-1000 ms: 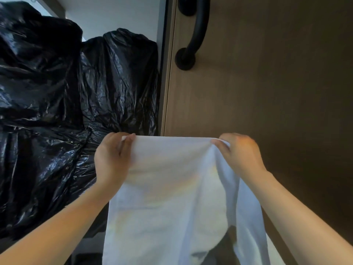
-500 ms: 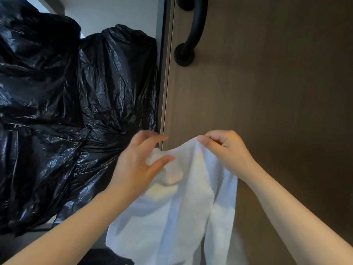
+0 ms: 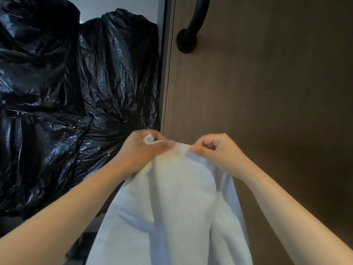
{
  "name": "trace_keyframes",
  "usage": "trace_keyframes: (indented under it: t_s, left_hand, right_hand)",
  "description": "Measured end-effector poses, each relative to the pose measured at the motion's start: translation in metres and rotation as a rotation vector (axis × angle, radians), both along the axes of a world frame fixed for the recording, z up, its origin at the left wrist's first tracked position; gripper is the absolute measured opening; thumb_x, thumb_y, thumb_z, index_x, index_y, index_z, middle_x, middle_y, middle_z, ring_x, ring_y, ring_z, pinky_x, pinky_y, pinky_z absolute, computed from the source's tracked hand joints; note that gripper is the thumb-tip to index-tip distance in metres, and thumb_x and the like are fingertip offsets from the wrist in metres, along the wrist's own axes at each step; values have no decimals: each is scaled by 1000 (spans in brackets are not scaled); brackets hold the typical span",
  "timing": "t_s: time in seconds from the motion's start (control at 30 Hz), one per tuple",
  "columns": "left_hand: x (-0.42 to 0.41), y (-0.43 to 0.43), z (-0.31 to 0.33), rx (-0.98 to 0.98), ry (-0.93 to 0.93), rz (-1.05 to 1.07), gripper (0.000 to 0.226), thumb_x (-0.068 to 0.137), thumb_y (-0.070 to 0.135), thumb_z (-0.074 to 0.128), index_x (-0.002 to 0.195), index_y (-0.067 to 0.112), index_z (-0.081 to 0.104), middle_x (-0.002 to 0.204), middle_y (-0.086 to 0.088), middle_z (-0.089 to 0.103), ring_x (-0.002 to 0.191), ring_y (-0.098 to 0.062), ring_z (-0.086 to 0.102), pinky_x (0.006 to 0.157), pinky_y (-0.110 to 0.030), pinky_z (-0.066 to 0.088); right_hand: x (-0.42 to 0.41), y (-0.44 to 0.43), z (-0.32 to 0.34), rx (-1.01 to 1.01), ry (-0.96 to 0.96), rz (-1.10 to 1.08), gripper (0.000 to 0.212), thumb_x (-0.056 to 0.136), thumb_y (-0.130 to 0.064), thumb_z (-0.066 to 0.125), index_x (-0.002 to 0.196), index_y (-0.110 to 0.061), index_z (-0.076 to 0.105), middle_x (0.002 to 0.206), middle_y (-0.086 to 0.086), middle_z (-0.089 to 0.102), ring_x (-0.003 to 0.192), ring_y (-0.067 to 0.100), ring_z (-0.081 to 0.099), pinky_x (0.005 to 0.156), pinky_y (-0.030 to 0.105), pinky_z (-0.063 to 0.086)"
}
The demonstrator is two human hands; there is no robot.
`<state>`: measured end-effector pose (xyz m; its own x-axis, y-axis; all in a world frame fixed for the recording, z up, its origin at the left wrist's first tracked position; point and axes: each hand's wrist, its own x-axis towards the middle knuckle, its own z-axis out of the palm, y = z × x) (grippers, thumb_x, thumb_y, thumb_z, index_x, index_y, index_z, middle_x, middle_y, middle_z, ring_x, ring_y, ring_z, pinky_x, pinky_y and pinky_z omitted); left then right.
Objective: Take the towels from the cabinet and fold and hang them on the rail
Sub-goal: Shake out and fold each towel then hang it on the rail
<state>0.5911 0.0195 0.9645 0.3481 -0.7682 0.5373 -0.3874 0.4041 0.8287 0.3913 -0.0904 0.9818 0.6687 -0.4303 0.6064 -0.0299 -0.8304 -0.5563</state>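
A white towel [image 3: 177, 203] hangs down in front of me, gathered at its top edge. My left hand [image 3: 145, 150] pinches that top edge, and a small corner of cloth sticks up between its fingers. My right hand [image 3: 215, 152] pinches the same edge a short way to the right, so both hands sit close together with a narrow bridge of towel between them. The towel's lower part runs out of the frame at the bottom. A black curved rail [image 3: 193, 25] is mounted on the brown wooden panel [image 3: 267, 92] above the hands.
Bulky black plastic bags [image 3: 66, 102] fill the left side, right up to the panel's pale edge [image 3: 166, 73]. A strip of light wall [image 3: 118, 4] shows above the bags.
One second ago my hands held the towel's top edge stretched wide apart. They have come together, and my left hand has taken a fresh pinch beside the right.
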Motion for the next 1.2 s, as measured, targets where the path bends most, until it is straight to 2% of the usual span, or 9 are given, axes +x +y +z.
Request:
trace_keyframes:
  t_s: [0.17,0.33,0.6,0.7,0.8,0.9,0.97,1.13,1.2]
  left_hand:
    - [2,-7,4,-162,-285,409,17,77,33,79,71,21,69,68,8,66,63,-2,58,59,-27,47]
    - [5,-13,-9,-159,-526,478,17,82,33,74,76,18,69,79,4,65,77,-14,59,67,-32,45]
    - [16,-15,-8,-228,-486,567,18,83,33,71,79,15,70,81,1,66,76,-17,57,65,-29,38]
    - [21,-18,-10,-206,-450,605,18,84,34,70,80,17,70,80,3,64,76,-16,57,64,-28,35]
    - [28,-21,-13,-202,-408,665,14,85,30,70,81,17,70,78,3,64,75,-17,57,62,-28,33]
    - [38,-20,-17,-187,-478,737,17,88,28,69,85,11,69,86,-4,66,78,-25,59,63,-29,33]
    - [44,-18,-20,-155,-516,772,19,90,28,67,89,8,69,91,-9,67,81,-30,60,64,-31,35]
    - [47,-14,-24,-143,-543,797,19,90,25,66,89,7,69,90,-9,64,79,-30,59,63,-31,36]
    - [50,-12,-24,-124,-552,795,19,89,26,67,91,8,70,93,-9,62,80,-30,59,63,-31,37]
  right_hand:
    - [-6,-13,-54,61,61,-89,46,91,-37,68,59,-11,49,54,-12,30,50,4,26,47,19,19]
    - [-12,-23,-105,-66,122,-346,38,95,-34,59,62,-26,44,51,-13,42,51,6,38,49,24,26]
    - [-33,-36,-134,177,-126,-441,47,95,-23,62,53,-24,41,47,-13,42,46,3,39,46,16,29]
    - [-37,-40,-105,85,-316,-499,44,95,-16,60,56,-22,40,52,-11,36,51,3,34,51,27,27]
    - [-34,-37,-58,-122,-446,-595,33,97,-29,55,65,-24,50,57,-11,49,57,4,46,55,26,34]
    - [-32,-36,-21,-384,-179,-636,37,99,-41,50,65,-26,51,57,-8,48,59,14,48,56,35,35]
    - [-34,-39,-9,-417,-57,-611,36,98,-40,55,65,-24,52,55,-7,48,59,18,50,53,35,34]
    - [-24,-35,-16,-411,-43,-540,31,97,-37,57,71,-21,61,60,-7,55,58,11,53,50,28,34]
    - [-21,-34,-16,-373,-34,-518,33,98,-37,55,73,-17,64,63,-3,58,61,14,56,53,34,39]
